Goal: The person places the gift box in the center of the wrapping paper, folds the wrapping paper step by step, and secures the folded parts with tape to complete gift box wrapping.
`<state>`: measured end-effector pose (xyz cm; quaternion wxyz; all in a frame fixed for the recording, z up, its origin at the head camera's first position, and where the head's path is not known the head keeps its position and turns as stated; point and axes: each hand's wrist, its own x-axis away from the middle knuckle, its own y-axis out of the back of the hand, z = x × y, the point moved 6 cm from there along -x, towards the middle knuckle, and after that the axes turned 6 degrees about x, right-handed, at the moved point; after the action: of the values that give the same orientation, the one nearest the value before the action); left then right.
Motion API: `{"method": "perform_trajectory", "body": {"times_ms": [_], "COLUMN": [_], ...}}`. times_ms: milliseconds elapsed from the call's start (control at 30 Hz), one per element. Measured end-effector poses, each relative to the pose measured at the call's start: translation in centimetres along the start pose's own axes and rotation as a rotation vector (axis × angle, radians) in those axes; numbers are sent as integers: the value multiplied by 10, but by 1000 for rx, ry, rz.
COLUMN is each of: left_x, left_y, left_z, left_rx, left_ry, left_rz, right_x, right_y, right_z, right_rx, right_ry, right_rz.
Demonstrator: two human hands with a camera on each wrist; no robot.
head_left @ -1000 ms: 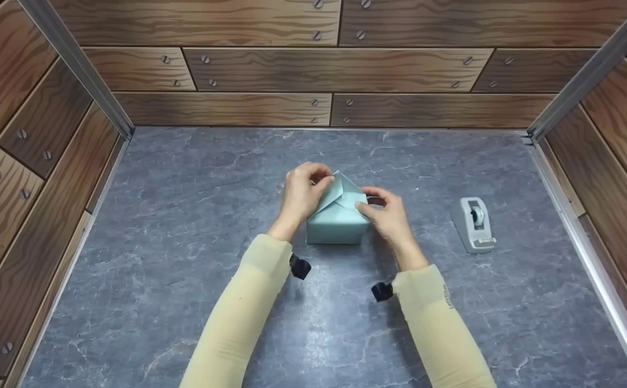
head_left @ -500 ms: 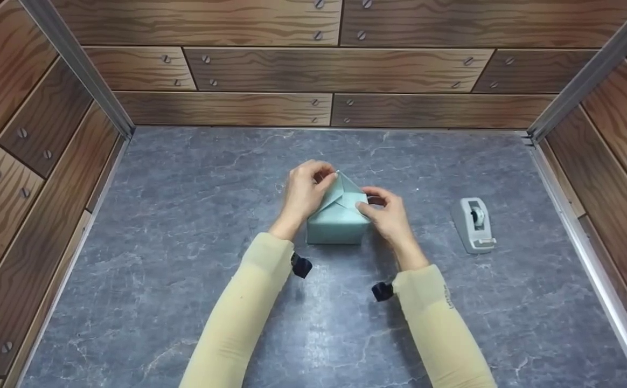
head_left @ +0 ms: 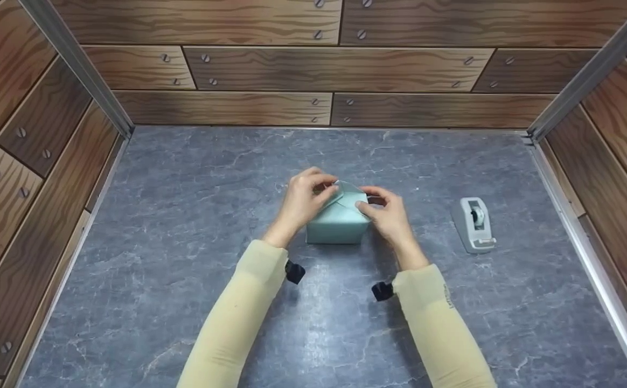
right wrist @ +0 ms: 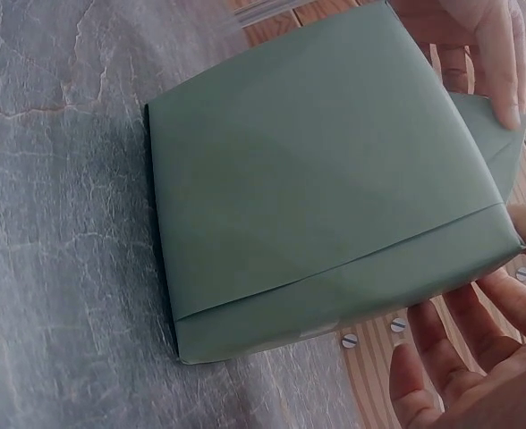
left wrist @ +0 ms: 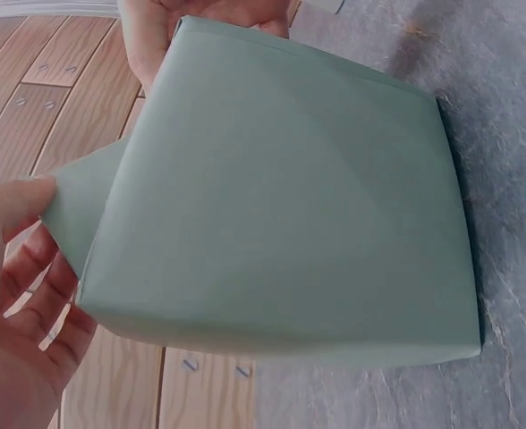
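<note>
A box wrapped in pale green paper point(head_left: 336, 233) stands on the grey marbled surface in the middle of the head view. From its top a pointed paper flap point(left wrist: 86, 192) sticks up. My left hand point(head_left: 304, 198) pinches this flap between thumb and fingers, which the left wrist view shows plainly. At the box's right side, my right hand point(head_left: 389, 214) holds the upper edge, thumb on top and fingers behind. A folded seam point(right wrist: 335, 268) runs along the wrapped side in the right wrist view.
To the right of the box sits a pale grey tape dispenser point(head_left: 475, 226) with a roll in it. Wood-patterned walls point(head_left: 324, 70) close in the surface at the back and both sides. A metal rail point(head_left: 588, 258) borders the right side.
The paper flap has come down toward the box top, its point lower than before. My left hand has moved with it, slightly nearer the person. The right hand keeps its place.
</note>
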<state>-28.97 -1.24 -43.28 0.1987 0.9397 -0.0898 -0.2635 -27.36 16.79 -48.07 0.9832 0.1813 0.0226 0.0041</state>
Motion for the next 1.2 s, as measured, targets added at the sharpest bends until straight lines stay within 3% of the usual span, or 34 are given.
{"method": "perform_trajectory", "body": {"times_ms": [267, 500, 600, 733, 867, 1000, 1200], "left_x": [13, 26, 31, 36, 41, 46, 54], "left_y": [0, -4, -6, -8, -9, -10, -13], "left_z": [-7, -8, -8, -8, -8, -8, -5], "left_rx": [-99, -199, -212, -229, -251, -262, -288], "left_ry": [-131, -252, -296, -317, -328, -347, -363], "left_rz": [27, 64, 85, 110, 112, 107, 140], "right_x": [10, 1, 2, 9, 12, 12, 3], "right_y": [2, 0, 0, 1, 1, 0, -3], "right_z": [25, 3, 5, 23, 26, 24, 2], "right_rx": [-26, -20, -32, -59, -47, -28, 44], "right_ry": [21, 46, 54, 89, 118, 139, 178], "right_rz": [2, -28, -34, -21, -8, -11, -30]}}
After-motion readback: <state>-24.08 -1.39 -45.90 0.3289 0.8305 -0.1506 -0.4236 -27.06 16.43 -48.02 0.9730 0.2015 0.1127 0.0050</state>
